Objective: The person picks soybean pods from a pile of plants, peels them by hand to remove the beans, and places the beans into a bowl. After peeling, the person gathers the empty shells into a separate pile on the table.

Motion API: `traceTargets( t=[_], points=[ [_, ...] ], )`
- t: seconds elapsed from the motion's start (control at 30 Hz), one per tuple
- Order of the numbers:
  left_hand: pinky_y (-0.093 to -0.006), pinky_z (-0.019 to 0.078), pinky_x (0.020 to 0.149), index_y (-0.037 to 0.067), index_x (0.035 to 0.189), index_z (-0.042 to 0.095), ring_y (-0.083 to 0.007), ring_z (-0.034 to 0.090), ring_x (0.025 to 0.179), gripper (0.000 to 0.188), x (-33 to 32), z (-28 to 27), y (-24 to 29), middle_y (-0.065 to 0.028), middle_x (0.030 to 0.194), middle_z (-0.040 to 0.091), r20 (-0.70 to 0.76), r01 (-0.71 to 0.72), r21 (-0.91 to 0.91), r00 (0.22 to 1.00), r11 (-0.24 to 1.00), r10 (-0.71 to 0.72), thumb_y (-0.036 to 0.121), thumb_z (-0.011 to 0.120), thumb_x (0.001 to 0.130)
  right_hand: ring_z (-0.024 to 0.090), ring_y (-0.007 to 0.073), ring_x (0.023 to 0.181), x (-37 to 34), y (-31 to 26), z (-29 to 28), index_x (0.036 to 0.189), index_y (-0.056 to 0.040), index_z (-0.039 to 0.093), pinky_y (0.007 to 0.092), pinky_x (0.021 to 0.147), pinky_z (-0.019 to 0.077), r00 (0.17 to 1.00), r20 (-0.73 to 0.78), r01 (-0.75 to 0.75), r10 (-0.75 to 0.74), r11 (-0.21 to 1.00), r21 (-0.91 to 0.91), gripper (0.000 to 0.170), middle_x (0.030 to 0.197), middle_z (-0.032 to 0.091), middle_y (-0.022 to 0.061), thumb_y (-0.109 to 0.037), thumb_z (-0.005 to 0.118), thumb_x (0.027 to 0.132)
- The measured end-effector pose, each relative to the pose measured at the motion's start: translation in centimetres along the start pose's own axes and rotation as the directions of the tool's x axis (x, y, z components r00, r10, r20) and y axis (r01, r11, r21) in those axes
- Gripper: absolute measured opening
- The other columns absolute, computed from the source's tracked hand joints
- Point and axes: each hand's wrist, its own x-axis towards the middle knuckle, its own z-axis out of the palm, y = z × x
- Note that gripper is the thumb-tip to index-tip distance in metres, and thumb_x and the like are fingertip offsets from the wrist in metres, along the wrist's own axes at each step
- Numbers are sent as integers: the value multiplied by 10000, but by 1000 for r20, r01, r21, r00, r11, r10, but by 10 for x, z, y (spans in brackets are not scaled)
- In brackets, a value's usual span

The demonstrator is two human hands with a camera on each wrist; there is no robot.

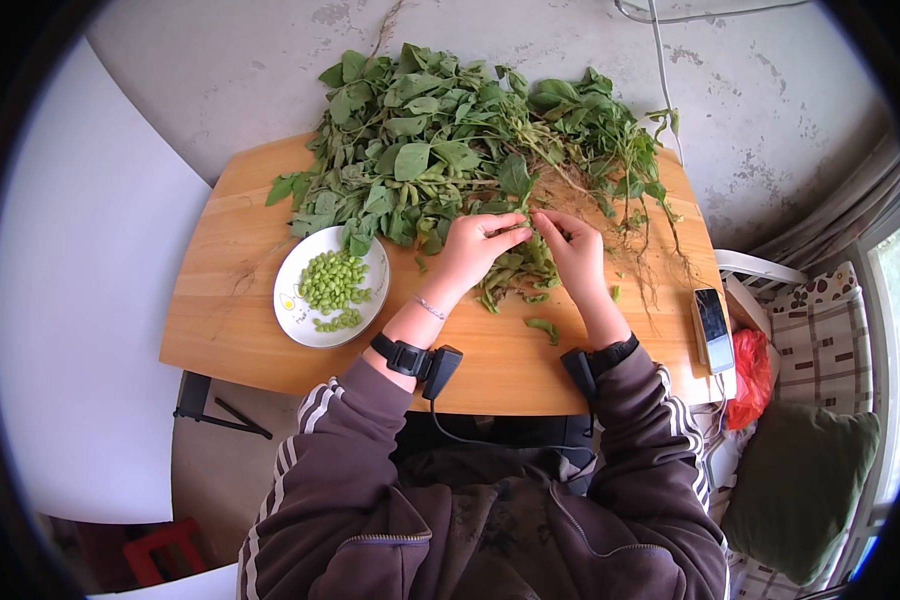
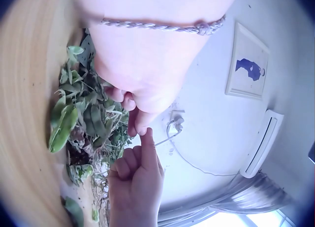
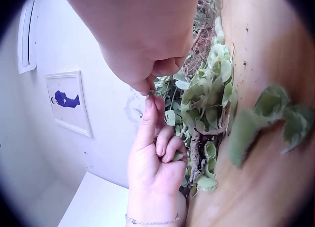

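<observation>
My left hand (image 1: pixel 478 246) and right hand (image 1: pixel 578 252) meet over the middle of the table, fingertips together. Between them, thumbs and forefingers pinch a small green soybean pod (image 3: pixel 150 94), mostly hidden by the fingers. A bit of green shows at the left hand's curled fingers in the right wrist view. Just below the hands lies a pile of green pods (image 1: pixel 522 268), some looking split and flattened. Left of the hands, a white plate (image 1: pixel 284 283) holds many shelled green beans (image 1: pixel 332 280).
A large heap of leafy bean plants (image 1: pixel 410 130) covers the back of the wooden table (image 1: pixel 240 230), roots trailing at right. Single pods (image 1: pixel 544 328) lie near the front. A phone (image 1: pixel 711 318) stands at the right edge, by a red plastic bag (image 1: pixel 752 378) and a cushion (image 1: pixel 805 485).
</observation>
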Motion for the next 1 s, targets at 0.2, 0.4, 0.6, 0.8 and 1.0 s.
traceTargets(
  t=[0.2,0.4,0.6,0.8,1.0],
  points=[
    [-239,530,820,-69,1169,682,-121,696,904,374,0,3,6,-118,1004,751,22,62,-158,998,985,-59,166,763,890,406,31,557,2,3,-6,1012,-12,672,225,463,293,945,95,-321,313,829,458,192,640,473,-45,-197,642,974],
    [-232,527,741,-54,1059,658,-119,697,844,268,4,1,-7,-100,949,753,-29,7,-87,1000,996,-10,159,734,915,276,55,513,10,8,-18,862,-75,520,222,413,188,744,528,-622,409,139,770,154,668,374,-25,-176,521,978],
    [-169,354,518,-14,1098,646,-5,505,621,269,6,3,-14,-54,956,752,-50,46,-160,997,986,-54,213,682,960,308,48,544,9,6,-12,883,-64,529,187,415,207,740,548,-663,391,284,693,286,737,419,-18,-304,542,1038],
    [-212,490,675,-41,1075,649,-76,651,750,239,5,2,-9,-63,920,755,-77,151,-172,983,973,-166,164,672,955,373,51,568,6,2,-10,1122,12,658,186,470,270,801,497,-598,332,481,641,293,726,479,-47,-253,608,1009],
    [-227,483,643,-7,1012,705,-68,628,738,202,6,3,-18,-43,894,740,-138,-28,18,990,999,30,175,708,923,585,96,700,-2,-1,2,1008,-22,771,242,619,465,997,38,-69,70,997,-41,232,792,689,30,-203,785,863]
  ],
)
